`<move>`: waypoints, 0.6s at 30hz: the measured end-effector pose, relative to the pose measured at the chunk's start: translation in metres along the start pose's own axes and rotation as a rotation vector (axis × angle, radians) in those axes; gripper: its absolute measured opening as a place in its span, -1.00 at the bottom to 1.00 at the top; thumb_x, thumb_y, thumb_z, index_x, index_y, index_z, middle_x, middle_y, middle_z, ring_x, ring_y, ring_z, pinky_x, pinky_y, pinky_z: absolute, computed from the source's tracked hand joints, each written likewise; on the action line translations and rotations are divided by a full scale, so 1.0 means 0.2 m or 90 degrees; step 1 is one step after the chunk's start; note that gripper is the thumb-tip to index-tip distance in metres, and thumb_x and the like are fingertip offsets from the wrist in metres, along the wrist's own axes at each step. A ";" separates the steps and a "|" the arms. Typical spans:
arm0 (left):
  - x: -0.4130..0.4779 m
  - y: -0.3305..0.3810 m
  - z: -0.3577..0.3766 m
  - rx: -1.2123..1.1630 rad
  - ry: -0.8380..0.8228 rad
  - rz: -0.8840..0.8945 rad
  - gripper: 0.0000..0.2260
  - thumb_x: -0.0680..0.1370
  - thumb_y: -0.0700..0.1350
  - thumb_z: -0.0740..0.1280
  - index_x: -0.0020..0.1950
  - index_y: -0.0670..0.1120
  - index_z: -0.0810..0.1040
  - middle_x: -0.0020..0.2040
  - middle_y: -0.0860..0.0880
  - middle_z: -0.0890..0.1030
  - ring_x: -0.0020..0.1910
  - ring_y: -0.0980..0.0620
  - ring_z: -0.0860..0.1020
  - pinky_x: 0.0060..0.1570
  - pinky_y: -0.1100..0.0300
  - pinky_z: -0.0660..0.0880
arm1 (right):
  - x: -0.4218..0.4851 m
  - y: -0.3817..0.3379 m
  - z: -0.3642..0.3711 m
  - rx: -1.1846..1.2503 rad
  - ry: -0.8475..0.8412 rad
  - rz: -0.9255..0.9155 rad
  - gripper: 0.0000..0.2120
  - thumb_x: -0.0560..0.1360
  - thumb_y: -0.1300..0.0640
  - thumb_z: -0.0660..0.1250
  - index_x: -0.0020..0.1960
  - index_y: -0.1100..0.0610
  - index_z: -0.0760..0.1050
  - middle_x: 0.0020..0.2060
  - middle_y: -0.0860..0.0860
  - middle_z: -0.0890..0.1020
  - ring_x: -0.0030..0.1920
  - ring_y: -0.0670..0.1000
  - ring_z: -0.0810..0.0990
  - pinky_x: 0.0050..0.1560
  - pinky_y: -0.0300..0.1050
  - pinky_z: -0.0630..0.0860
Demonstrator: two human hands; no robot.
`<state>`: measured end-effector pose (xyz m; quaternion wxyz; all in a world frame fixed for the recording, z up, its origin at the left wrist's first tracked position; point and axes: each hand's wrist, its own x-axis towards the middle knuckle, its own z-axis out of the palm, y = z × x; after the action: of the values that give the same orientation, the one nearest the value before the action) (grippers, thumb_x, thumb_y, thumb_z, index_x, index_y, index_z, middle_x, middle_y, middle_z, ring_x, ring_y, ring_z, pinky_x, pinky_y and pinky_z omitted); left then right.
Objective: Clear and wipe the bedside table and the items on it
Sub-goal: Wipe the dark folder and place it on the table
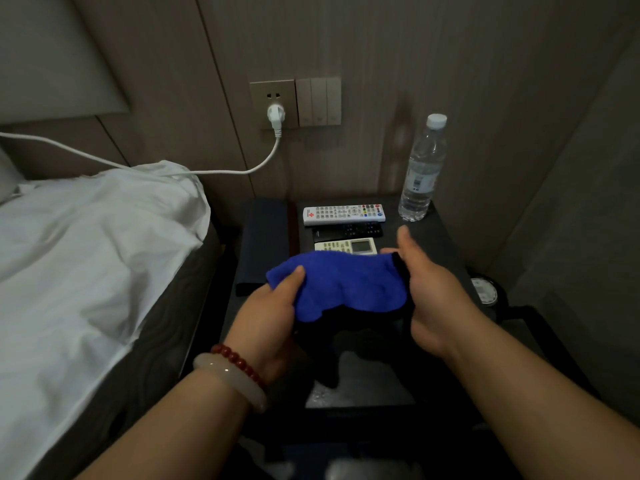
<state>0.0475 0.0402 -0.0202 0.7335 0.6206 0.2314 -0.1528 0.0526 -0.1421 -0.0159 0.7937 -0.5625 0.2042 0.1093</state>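
Over the near table (440, 237), the left hand (266, 317) is pinching the cloth (343, 282) at its left edge, the right hand (429, 289) gripping the right end; soft, light, likely bunching easily.

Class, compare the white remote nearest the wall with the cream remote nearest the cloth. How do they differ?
The white remote has coloured buttons and no screen; the cream remote has a grey screen. The white remote shows whole; the cream remote is partly hidden by the blue cloth. Both lie flat on the table.
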 end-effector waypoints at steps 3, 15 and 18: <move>-0.02 0.03 -0.06 0.015 -0.038 -0.007 -0.81 0.55 -0.08 0.35 0.09 -0.13 0.61 -0.06 -0.15 0.72 -0.03 -0.14 0.68 0.09 -0.07 0.57 | 0.01 0.04 -0.10 -0.206 0.030 -0.043 -0.78 0.46 0.11 0.47 0.10 0.04 0.59 -0.01 0.04 0.71 -0.05 0.04 0.71 0.04 0.08 0.64; 0.23 -0.22 -0.10 0.462 0.085 0.133 -0.69 0.48 -0.12 0.45 0.16 0.07 0.48 -0.02 0.02 0.62 -0.01 0.07 0.58 0.09 0.15 0.49 | 0.15 0.24 -0.37 -0.637 0.208 -0.103 -0.68 0.56 0.05 0.34 0.28 0.08 0.48 0.20 0.06 0.59 0.15 0.06 0.55 0.05 -0.14 0.42; 0.25 -0.28 -0.10 0.618 0.079 0.248 -0.41 0.48 -0.08 0.44 0.47 0.06 0.31 0.28 0.03 0.49 0.30 0.00 0.46 0.33 0.11 0.37 | 0.14 0.29 -0.39 -0.781 0.197 -0.146 -0.44 0.49 0.04 0.42 0.45 -0.02 0.33 0.31 0.04 0.46 0.27 0.12 0.47 0.21 -0.04 0.45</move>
<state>0.0589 0.0528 -0.0964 0.3613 0.9284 0.0571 -0.0661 0.0386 -0.1970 -0.0990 0.2961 -0.9417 0.1552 0.0386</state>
